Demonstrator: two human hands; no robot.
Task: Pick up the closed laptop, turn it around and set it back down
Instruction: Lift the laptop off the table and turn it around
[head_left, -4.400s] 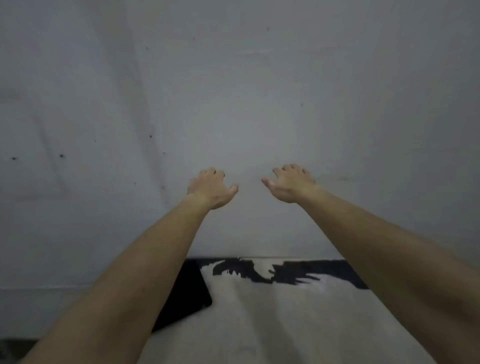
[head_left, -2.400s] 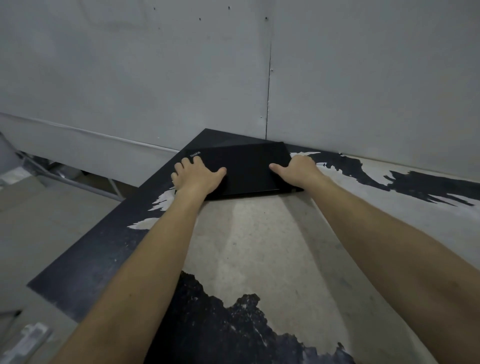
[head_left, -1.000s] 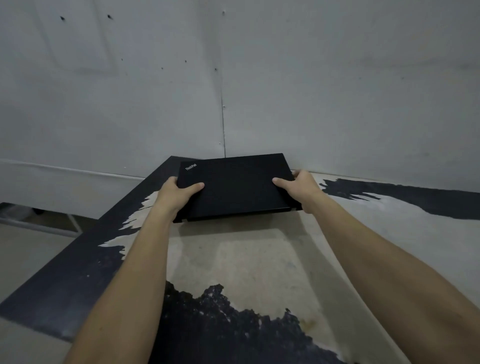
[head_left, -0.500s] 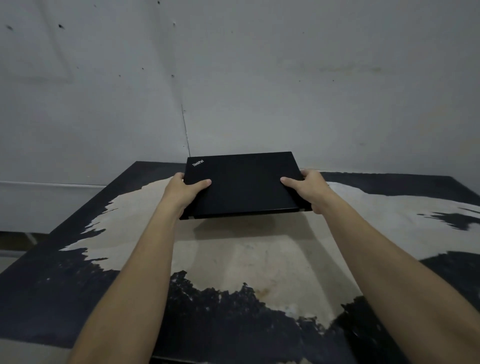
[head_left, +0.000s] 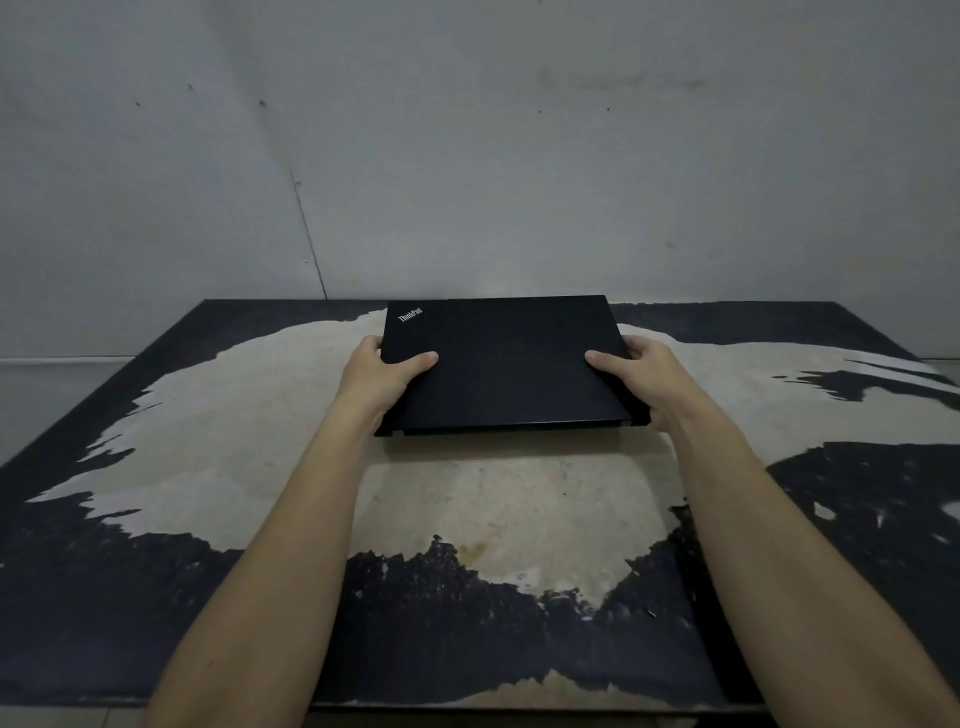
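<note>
The fingers (head_left: 415, 359) of the left hand (head_left: 382, 376) and right hand (head_left: 647, 371) are closed on the short sides of the closed laptop (head_left: 506, 364), thumbs on the lid, the rest curling under, likely to balance it for turning. It seems to hover just above the worn desk (head_left: 493, 499), near the wall (head_left: 519, 156), logo at the far left corner

The laptop (head_left: 501, 361), earlier flat by the wall, is now lifted off the table (head_left: 218, 426).
</note>
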